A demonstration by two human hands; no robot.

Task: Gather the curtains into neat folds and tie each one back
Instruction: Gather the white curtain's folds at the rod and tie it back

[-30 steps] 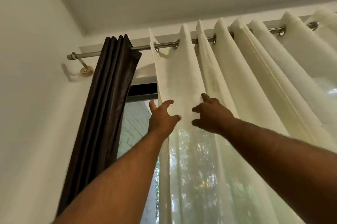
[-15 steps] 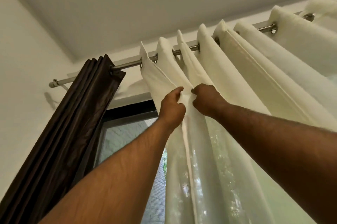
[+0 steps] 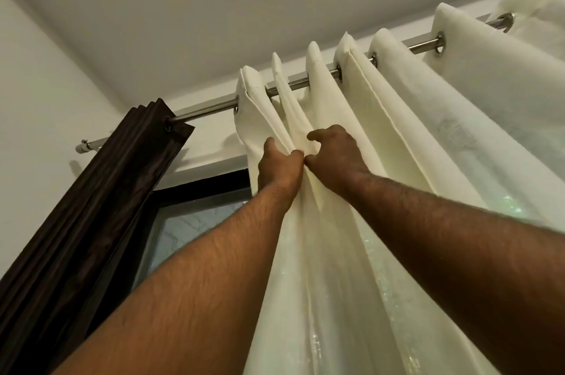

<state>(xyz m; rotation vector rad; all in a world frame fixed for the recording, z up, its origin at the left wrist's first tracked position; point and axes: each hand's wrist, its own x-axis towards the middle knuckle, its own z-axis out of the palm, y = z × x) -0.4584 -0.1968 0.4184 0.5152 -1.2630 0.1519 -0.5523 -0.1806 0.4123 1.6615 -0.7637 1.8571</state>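
Gathering is in hand: the first folds of the cream curtain (image 3: 351,105), hung high on the rod (image 3: 208,109), are pinched together by the left hand (image 3: 279,166) and the right hand (image 3: 334,157). The next fold probably should be drawn in before any tying is done.

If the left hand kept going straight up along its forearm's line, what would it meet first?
The left hand already grips the cream curtain; further along that line, probably its gathered top folds and then the metal rod, though depth is unclear.
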